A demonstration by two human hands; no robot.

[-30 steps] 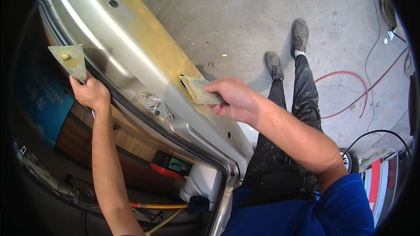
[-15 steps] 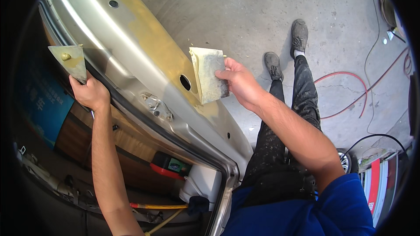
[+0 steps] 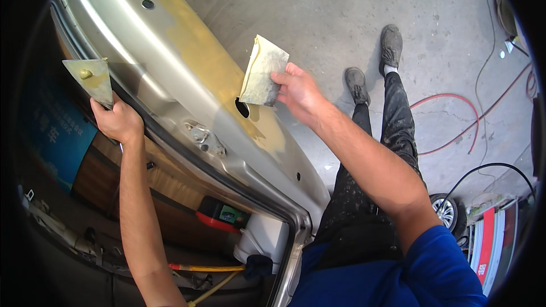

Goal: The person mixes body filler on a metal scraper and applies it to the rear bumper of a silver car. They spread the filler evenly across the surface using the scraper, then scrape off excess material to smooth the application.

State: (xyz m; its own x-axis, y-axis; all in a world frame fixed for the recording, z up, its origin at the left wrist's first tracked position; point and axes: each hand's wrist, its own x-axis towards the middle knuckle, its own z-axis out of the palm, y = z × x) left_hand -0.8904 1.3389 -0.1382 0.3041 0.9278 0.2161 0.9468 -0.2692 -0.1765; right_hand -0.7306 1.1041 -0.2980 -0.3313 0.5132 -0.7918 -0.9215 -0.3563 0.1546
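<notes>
Up close, the spreader (image 3: 263, 71) is a thin, flat, roughly rectangular sheet, pale cream with grey-green smears of dried filler across its face and a slightly bent upper corner. The right hand (image 3: 298, 92) pinches it by its lower right edge, thumb and fingers clenched on it, and holds it in the air just above the panel (image 3: 170, 88), near a small round hole (image 3: 242, 107). That panel is a long, curved sheet of silver-painted metal, smooth and glossy, with a broad matte yellow patch of filler (image 3: 202, 59) running along it and feathering out at its edges. The left hand (image 3: 116, 120) is closed around the base of a palette (image 3: 91, 78), a flat wedge-shaped board, dull olive, with a small blob of yellow putty on top; it sits at the panel's far edge. Below the panel lies a rough grey concrete floor (image 3: 318, 5), crossed by a red hose (image 3: 455, 119) and a black cable (image 3: 489, 170).
</notes>
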